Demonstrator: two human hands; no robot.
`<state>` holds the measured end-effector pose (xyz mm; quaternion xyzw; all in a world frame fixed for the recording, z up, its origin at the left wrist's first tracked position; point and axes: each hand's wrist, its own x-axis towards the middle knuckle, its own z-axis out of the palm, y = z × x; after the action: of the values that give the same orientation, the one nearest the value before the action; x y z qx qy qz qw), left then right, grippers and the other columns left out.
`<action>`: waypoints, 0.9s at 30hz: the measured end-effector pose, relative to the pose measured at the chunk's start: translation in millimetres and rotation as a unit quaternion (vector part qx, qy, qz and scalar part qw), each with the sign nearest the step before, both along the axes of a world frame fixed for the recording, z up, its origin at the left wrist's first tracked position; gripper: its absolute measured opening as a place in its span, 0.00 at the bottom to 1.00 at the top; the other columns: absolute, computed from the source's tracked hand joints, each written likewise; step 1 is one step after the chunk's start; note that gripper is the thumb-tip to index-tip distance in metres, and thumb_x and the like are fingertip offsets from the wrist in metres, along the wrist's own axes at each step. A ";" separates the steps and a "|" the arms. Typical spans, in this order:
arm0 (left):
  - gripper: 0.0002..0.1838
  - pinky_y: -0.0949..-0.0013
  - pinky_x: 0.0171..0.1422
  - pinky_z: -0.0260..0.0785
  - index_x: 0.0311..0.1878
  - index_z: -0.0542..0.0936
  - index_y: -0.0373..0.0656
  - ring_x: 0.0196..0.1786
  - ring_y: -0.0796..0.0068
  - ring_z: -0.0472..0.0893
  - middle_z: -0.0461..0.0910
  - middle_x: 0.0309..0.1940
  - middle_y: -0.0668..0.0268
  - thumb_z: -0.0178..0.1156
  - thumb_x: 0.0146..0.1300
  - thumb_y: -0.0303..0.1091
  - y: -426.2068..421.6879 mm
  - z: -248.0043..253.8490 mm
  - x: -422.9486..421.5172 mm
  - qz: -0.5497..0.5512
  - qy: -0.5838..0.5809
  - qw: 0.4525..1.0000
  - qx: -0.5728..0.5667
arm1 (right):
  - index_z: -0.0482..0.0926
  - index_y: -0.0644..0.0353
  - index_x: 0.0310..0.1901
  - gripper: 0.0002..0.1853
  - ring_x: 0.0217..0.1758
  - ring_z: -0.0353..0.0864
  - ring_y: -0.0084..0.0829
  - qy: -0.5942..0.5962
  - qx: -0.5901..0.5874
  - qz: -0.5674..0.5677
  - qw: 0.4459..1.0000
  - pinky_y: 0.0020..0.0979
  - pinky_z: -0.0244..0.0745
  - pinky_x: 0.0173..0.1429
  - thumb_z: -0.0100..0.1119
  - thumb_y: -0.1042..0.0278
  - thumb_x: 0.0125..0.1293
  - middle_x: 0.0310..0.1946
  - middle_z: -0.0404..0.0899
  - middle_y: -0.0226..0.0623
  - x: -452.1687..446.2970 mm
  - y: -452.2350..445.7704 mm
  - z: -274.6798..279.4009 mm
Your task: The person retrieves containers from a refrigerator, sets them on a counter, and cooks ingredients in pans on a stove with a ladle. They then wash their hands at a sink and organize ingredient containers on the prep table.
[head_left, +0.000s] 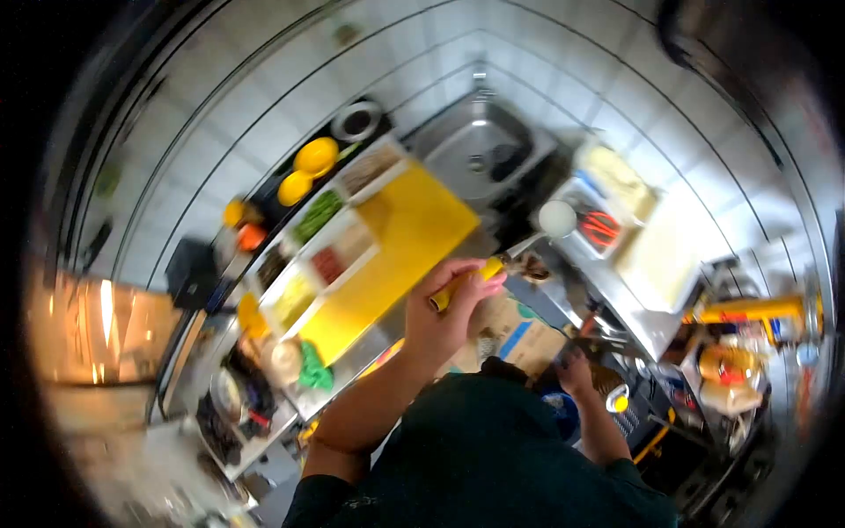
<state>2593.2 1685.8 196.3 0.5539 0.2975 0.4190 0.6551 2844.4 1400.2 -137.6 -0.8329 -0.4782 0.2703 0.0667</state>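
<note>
My left hand (451,304) is wrapped round the yellow handle (458,286) of a long tool, held out in front of my chest. A metal shaft runs from the handle up and right toward a round white end (556,218). Lower and to the right, my right hand (576,374) hangs near my waist, beside a brown cardboard box (515,339) with a blue stripe; its fingers are blurred, and what it touches, if anything, is unclear.
A yellow board (409,233) lies left of centre, bordered by white trays of green, red and pale food (319,216). Behind it is a metal sink (473,141). Red-handled items sit in a bin (598,231) at right. A green cloth (314,365) lies lower left.
</note>
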 end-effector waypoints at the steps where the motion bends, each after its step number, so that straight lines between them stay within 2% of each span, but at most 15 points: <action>1: 0.11 0.56 0.61 0.82 0.54 0.75 0.26 0.54 0.48 0.86 0.82 0.47 0.49 0.52 0.76 0.25 -1.4 2.9 -29.0 0.031 -0.013 0.999 -0.008 | 0.80 0.58 0.59 0.24 0.65 0.74 0.59 -0.014 0.002 0.075 0.997 0.51 0.73 0.66 0.65 0.63 0.62 0.65 0.72 0.56 3.0 4.0 -15.6; 2: 0.10 0.55 0.61 0.82 0.54 0.75 0.26 0.55 0.48 0.86 0.82 0.48 0.50 0.52 0.76 0.24 -4.4 5.6 -56.9 0.063 -0.026 0.998 -0.017 | 0.79 0.58 0.60 0.24 0.64 0.74 0.59 -0.018 -0.002 0.029 0.999 0.51 0.74 0.65 0.64 0.63 0.62 0.65 0.73 0.56 -9.0 20.0 -19.7; 4: 0.10 0.59 0.63 0.80 0.54 0.75 0.29 0.55 0.54 0.86 0.82 0.49 0.52 0.54 0.76 0.24 -14.4 -1.8 -117.0 0.132 -0.050 0.989 -0.036 | 0.64 0.62 0.75 0.33 0.80 0.54 0.57 0.047 -0.204 0.019 0.978 0.48 0.57 0.81 0.59 0.56 0.72 0.79 0.52 0.57 -46.9 77.0 50.6; 6: 0.09 0.60 0.64 0.79 0.54 0.75 0.30 0.55 0.57 0.86 0.82 0.50 0.53 0.55 0.76 0.24 -26.0 -7.9 -181.8 0.207 -0.057 0.976 -0.034 | 0.66 0.61 0.73 0.34 0.79 0.55 0.58 0.019 -0.144 0.125 0.982 0.50 0.57 0.80 0.60 0.56 0.70 0.77 0.54 0.58 -57.9 86.0 18.7; 8: 0.10 0.58 0.65 0.79 0.55 0.75 0.30 0.56 0.56 0.86 0.82 0.52 0.52 0.55 0.76 0.24 -43.0 -9.4 -245.5 0.279 -0.041 0.959 -0.013 | 0.67 0.62 0.72 0.34 0.78 0.57 0.58 0.000 -0.120 0.157 0.980 0.51 0.57 0.80 0.61 0.54 0.69 0.76 0.56 0.61 -86.8 108.1 16.0; 9: 0.11 0.52 0.63 0.80 0.55 0.74 0.27 0.55 0.47 0.85 0.81 0.52 0.50 0.54 0.76 0.25 -52.9 -8.7 -275.8 0.324 0.000 0.946 0.007 | 0.70 0.64 0.68 0.32 0.74 0.62 0.61 -0.011 -0.075 0.184 0.980 0.51 0.61 0.77 0.62 0.57 0.66 0.73 0.60 0.63 -101.4 117.0 10.6; 10: 0.12 0.52 0.63 0.80 0.56 0.74 0.27 0.55 0.48 0.85 0.81 0.51 0.49 0.54 0.76 0.26 -64.0 -8.4 -305.5 0.364 0.003 0.931 0.007 | 0.73 0.66 0.65 0.30 0.69 0.68 0.64 -0.019 -0.028 0.210 0.977 0.51 0.66 0.74 0.64 0.59 0.64 0.69 0.64 0.66 -114.7 125.3 4.6; 12: 0.12 0.53 0.63 0.80 0.56 0.74 0.27 0.54 0.49 0.86 0.81 0.51 0.49 0.54 0.76 0.26 -85.8 -9.4 -364.3 0.434 0.008 0.901 0.008 | 0.70 0.65 0.69 0.35 0.76 0.61 0.62 -0.024 -0.042 0.265 0.963 0.52 0.59 0.79 0.65 0.57 0.64 0.72 0.61 0.66 -138.5 144.3 -12.6; 16: 0.11 0.55 0.63 0.80 0.54 0.75 0.27 0.54 0.53 0.86 0.82 0.52 0.46 0.54 0.75 0.26 -121.4 -12.5 -466.9 0.569 0.049 0.820 0.023 | 0.71 0.66 0.68 0.32 0.76 0.61 0.61 -0.003 -0.037 0.315 0.949 0.51 0.60 0.78 0.65 0.58 0.66 0.72 0.62 0.65 -207.2 179.2 3.0; 17: 0.10 0.56 0.63 0.79 0.53 0.77 0.29 0.52 0.55 0.86 0.83 0.51 0.48 0.54 0.75 0.26 -128.5 -17.6 -487.2 0.598 0.069 0.798 0.029 | 0.71 0.66 0.68 0.32 0.76 0.61 0.61 0.005 -0.043 0.312 0.949 0.51 0.61 0.78 0.65 0.58 0.66 0.72 0.62 0.65 -225.9 184.5 12.7; 18: 0.09 0.66 0.57 0.79 0.53 0.78 0.31 0.51 0.67 0.87 0.86 0.49 0.53 0.55 0.76 0.26 -136.8 -28.0 -510.5 0.620 0.091 0.778 0.041 | 0.72 0.67 0.67 0.32 0.76 0.61 0.61 0.006 -0.038 0.316 0.948 0.51 0.60 0.78 0.65 0.59 0.65 0.72 0.62 0.66 -243.2 188.2 18.4; 20: 0.09 0.66 0.55 0.79 0.52 0.79 0.33 0.50 0.62 0.87 0.86 0.48 0.51 0.58 0.73 0.24 -148.3 -46.8 -544.8 0.642 0.197 0.740 0.049 | 0.73 0.69 0.65 0.31 0.75 0.61 0.62 0.011 -0.029 0.318 0.948 0.50 0.60 0.78 0.66 0.61 0.63 0.72 0.62 0.67 -263.6 191.7 25.5; 23: 0.13 0.62 0.55 0.80 0.54 0.80 0.34 0.51 0.52 0.86 0.83 0.51 0.46 0.61 0.66 0.22 -160.5 -88.3 -598.4 0.555 0.497 0.657 0.115 | 0.73 0.69 0.66 0.31 0.76 0.61 0.62 0.008 -0.028 0.323 0.946 0.51 0.60 0.78 0.67 0.61 0.64 0.72 0.62 0.66 -285.8 188.6 26.6; 26: 0.18 0.58 0.57 0.80 0.55 0.81 0.35 0.52 0.43 0.84 0.79 0.56 0.42 0.63 0.61 0.22 -173.3 -128.1 -641.2 0.441 0.599 0.647 0.165 | 0.73 0.69 0.64 0.31 0.75 0.62 0.63 -0.004 -0.025 0.353 0.935 0.51 0.61 0.77 0.67 0.61 0.64 0.70 0.64 0.67 -297.7 181.9 27.5; 27: 0.19 0.56 0.58 0.79 0.56 0.81 0.35 0.53 0.45 0.84 0.76 0.61 0.41 0.63 0.61 0.23 -176.5 -137.7 -656.1 0.394 0.627 0.651 0.167 | 0.74 0.69 0.64 0.30 0.74 0.63 0.63 -0.007 -0.031 0.347 0.937 0.51 0.62 0.77 0.68 0.61 0.63 0.70 0.64 0.67 -300.2 178.9 26.8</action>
<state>1937.1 1509.3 58.6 0.6154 0.7527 0.2332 -0.0178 2544.2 1579.1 -110.8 -0.6187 -0.7293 0.2858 -0.0606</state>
